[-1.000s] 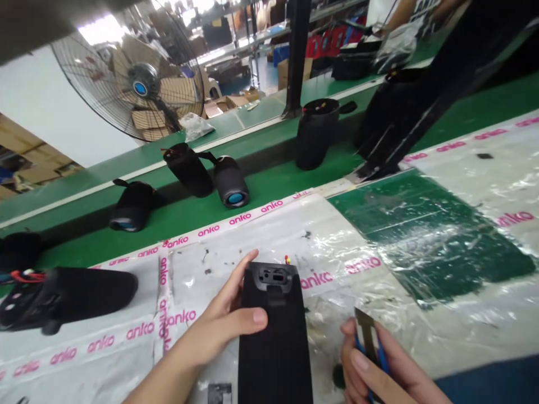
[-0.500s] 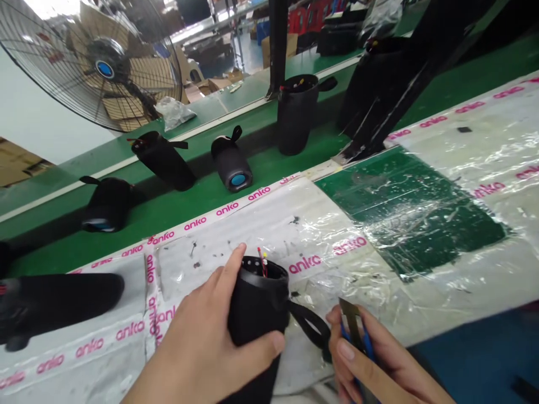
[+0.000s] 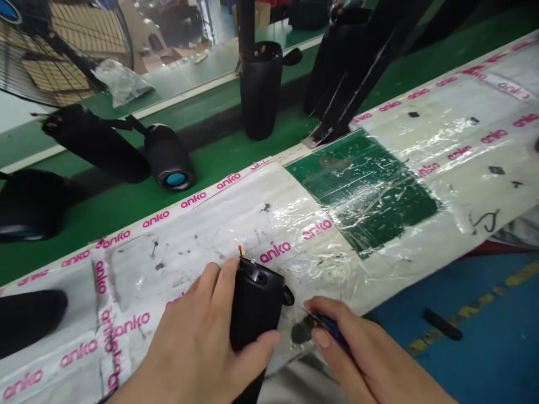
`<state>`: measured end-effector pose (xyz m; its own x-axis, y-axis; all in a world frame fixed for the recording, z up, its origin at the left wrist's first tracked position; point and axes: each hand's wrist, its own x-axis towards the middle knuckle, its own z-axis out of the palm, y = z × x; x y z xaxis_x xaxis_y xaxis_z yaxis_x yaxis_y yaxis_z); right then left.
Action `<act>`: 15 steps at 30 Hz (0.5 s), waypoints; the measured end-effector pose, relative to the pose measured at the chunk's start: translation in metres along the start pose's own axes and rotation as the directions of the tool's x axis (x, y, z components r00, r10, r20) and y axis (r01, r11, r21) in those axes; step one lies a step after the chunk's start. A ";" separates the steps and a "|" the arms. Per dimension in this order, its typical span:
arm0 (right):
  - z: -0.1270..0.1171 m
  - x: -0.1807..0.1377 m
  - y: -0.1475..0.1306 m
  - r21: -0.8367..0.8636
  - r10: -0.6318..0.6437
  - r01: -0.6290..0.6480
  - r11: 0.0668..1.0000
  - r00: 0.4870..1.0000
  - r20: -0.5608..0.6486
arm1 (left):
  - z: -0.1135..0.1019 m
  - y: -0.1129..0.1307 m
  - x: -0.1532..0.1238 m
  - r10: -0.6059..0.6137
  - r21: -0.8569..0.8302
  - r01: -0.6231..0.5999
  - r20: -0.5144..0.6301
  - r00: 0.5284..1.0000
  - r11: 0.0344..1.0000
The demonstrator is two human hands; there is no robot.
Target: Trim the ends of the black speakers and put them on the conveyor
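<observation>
My left hand (image 3: pixel 197 342) is wrapped round a black cylindrical speaker body (image 3: pixel 255 306) at the near edge of the workbench. The body's open top shows red and yellow wires, and a black strap loop hangs on its right side. My right hand (image 3: pixel 362 356) is closed on a thin blue-handled tool (image 3: pixel 326 324) just right of the speaker, its tip near a small dark round part (image 3: pixel 300 333) on the bench.
White plastic sheeting with pink "anko" tape (image 3: pixel 273 252) covers the bench, with a bare green patch (image 3: pixel 362 185). Several black speakers lie on the green conveyor (image 3: pixel 126 207): one with a blue end (image 3: pixel 169 160), one upright (image 3: pixel 260 90). A fan (image 3: pixel 50 50) stands far left. Blue floor (image 3: pixel 475 325) lies right.
My view has shifted right and down. The speaker body has turned in my left hand, its strap now to the right. My right hand has lowered the blue tool toward the bench.
</observation>
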<state>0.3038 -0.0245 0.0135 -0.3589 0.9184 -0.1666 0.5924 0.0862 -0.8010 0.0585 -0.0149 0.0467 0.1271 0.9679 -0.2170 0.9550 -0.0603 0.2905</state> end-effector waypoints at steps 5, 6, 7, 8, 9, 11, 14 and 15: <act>0.001 0.028 0.001 -0.521 -0.445 0.427 0.739 0.890 0.097 | 0.001 0.002 0.005 0.017 -0.007 -0.017 0.002 1.000 1.000; 0.000 0.032 0.000 -0.555 -0.446 0.428 0.713 0.888 0.112 | 0.002 0.003 0.005 0.010 -0.005 -0.010 0.008 1.000 1.000; 0.000 0.034 0.000 -0.571 -0.443 0.430 0.699 0.888 0.126 | 0.002 0.003 0.005 0.003 -0.007 -0.003 0.013 1.000 1.000; -0.001 0.036 -0.001 -0.575 -0.445 0.436 0.693 0.885 0.135 | 0.003 0.003 0.005 0.000 -0.014 0.000 0.016 1.000 1.000; -0.001 0.037 -0.002 -0.572 -0.449 0.445 0.689 0.882 0.144 | 0.003 0.002 0.005 0.001 -0.026 -0.001 0.018 1.000 1.000; -0.002 0.038 -0.003 -0.564 -0.453 0.457 0.688 0.877 0.157 | 0.003 0.002 0.004 0.004 -0.050 -0.002 0.028 1.000 0.999; -0.001 0.038 -0.002 -0.558 -0.460 0.462 0.689 0.874 0.156 | 0.003 0.001 0.004 -0.006 -0.078 0.011 0.056 0.998 0.997; -0.001 0.038 -0.002 -0.556 -0.461 0.462 0.691 0.874 0.154 | 0.003 0.002 0.005 -0.016 -0.086 0.022 0.069 0.998 0.996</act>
<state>0.2895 0.0107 0.0097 -0.6976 0.7037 0.1352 0.6447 0.6987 -0.3102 0.0616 -0.0111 0.0434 0.1301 0.9497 -0.2850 0.9311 -0.0182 0.3643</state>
